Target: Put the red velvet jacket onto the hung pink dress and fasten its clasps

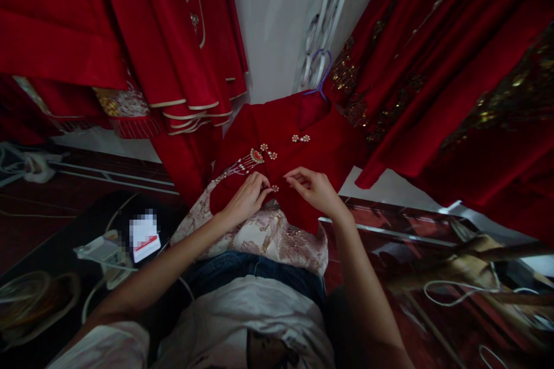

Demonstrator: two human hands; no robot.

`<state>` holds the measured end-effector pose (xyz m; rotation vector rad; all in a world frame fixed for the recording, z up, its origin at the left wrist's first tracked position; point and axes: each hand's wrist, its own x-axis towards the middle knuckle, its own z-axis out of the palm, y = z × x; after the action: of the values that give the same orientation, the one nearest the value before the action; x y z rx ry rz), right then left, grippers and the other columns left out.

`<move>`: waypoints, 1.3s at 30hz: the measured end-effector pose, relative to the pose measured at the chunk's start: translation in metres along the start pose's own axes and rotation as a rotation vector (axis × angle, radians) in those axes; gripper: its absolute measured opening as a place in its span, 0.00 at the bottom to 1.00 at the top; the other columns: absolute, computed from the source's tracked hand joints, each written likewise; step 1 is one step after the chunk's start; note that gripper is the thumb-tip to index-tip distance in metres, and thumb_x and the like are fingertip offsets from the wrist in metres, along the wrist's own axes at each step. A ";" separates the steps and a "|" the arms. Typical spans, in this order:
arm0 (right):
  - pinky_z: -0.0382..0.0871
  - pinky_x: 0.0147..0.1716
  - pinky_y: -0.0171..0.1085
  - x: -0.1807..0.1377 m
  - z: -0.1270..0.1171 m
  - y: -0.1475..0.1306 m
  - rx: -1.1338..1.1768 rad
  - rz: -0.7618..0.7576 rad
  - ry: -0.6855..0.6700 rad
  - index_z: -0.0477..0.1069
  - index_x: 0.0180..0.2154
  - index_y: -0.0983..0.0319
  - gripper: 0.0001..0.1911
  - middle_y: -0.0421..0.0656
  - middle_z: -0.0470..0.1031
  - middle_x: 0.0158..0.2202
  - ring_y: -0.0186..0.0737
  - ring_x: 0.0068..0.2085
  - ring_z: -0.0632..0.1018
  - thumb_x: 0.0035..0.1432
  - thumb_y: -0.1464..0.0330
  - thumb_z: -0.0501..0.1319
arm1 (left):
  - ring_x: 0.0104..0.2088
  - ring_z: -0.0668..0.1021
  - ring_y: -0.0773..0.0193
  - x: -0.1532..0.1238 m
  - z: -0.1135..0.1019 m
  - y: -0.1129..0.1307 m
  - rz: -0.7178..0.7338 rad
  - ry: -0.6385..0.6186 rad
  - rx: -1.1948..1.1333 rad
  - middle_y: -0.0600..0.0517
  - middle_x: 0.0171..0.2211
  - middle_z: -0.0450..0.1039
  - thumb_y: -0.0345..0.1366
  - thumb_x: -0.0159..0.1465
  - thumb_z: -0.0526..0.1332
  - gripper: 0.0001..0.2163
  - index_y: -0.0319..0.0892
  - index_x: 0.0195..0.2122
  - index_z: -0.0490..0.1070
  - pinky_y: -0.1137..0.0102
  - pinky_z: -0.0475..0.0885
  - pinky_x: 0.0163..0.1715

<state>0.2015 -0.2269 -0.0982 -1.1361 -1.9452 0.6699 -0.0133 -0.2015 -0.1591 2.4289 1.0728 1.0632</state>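
A red garment on a purple hanger is spread over my lap, on top of a pale patterned cloth. My left hand pinches, thumb against fingers, at a small beaded flower fastener on the garment's front. Just to its right, my right hand hovers over the red fabric with thumb and fingertips drawn together. Whatever those fingertips hold is too small to see. Farther up are a beaded flower pair and a fan-shaped tassel ornament.
Red garments with pale trim hang at left, and red gold-sequined ones at right. A dark surface at left bears a partly blurred white-and-red packet, a white device and cords. Blurred poles and white cord lie at right.
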 end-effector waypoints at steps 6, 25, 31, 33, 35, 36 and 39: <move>0.75 0.39 0.36 0.003 -0.001 0.012 0.055 0.038 -0.028 0.74 0.42 0.59 0.10 0.43 0.80 0.40 0.37 0.40 0.80 0.62 0.62 0.58 | 0.40 0.73 0.63 -0.001 0.007 -0.001 -0.027 0.005 -0.057 0.50 0.37 0.69 0.36 0.69 0.52 0.04 0.43 0.40 0.62 0.65 0.70 0.43; 0.75 0.40 0.36 0.004 0.002 0.017 0.057 0.039 -0.064 0.74 0.41 0.60 0.09 0.43 0.80 0.39 0.36 0.39 0.80 0.62 0.65 0.57 | 0.47 0.67 0.50 0.106 -0.054 -0.022 0.269 -0.216 0.584 0.41 0.44 0.65 0.35 0.66 0.55 0.09 0.38 0.41 0.72 0.57 0.65 0.45; 0.75 0.40 0.37 0.003 0.001 0.018 0.060 0.033 -0.066 0.73 0.42 0.61 0.10 0.44 0.80 0.38 0.36 0.40 0.80 0.63 0.65 0.57 | 0.46 0.69 0.57 0.122 -0.064 -0.031 0.398 -0.278 0.458 0.47 0.42 0.70 0.37 0.65 0.57 0.07 0.42 0.39 0.73 0.59 0.59 0.52; 0.75 0.40 0.37 0.003 0.000 0.018 0.060 0.036 -0.064 0.73 0.41 0.61 0.09 0.44 0.80 0.38 0.36 0.40 0.80 0.63 0.65 0.57 | 0.44 0.70 0.60 0.128 -0.064 -0.037 0.434 -0.303 0.444 0.50 0.37 0.72 0.37 0.66 0.55 0.08 0.44 0.38 0.73 0.58 0.55 0.55; 0.75 0.41 0.37 0.003 -0.001 0.018 0.063 0.042 -0.064 0.73 0.41 0.61 0.09 0.44 0.80 0.39 0.36 0.40 0.80 0.63 0.65 0.57 | 0.42 0.70 0.60 0.134 -0.061 -0.042 0.437 -0.293 0.441 0.50 0.34 0.72 0.37 0.67 0.54 0.09 0.46 0.38 0.74 0.57 0.54 0.55; 0.75 0.41 0.37 0.003 -0.001 0.018 0.065 0.045 -0.066 0.73 0.41 0.61 0.09 0.44 0.80 0.39 0.36 0.40 0.80 0.63 0.65 0.57 | 0.41 0.70 0.60 0.137 -0.059 -0.042 0.428 -0.269 0.434 0.50 0.34 0.72 0.38 0.68 0.54 0.10 0.46 0.38 0.75 0.57 0.54 0.54; 0.75 0.41 0.38 0.003 -0.002 0.018 0.068 0.046 -0.062 0.73 0.41 0.60 0.10 0.44 0.80 0.39 0.37 0.39 0.80 0.63 0.64 0.57 | 0.42 0.70 0.59 0.144 -0.047 -0.036 0.389 -0.136 0.404 0.48 0.37 0.72 0.40 0.68 0.53 0.11 0.45 0.41 0.75 0.57 0.56 0.52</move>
<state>0.2107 -0.2156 -0.1095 -1.1330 -1.9379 0.7990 -0.0011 -0.0736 -0.0705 3.0771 0.8563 0.8259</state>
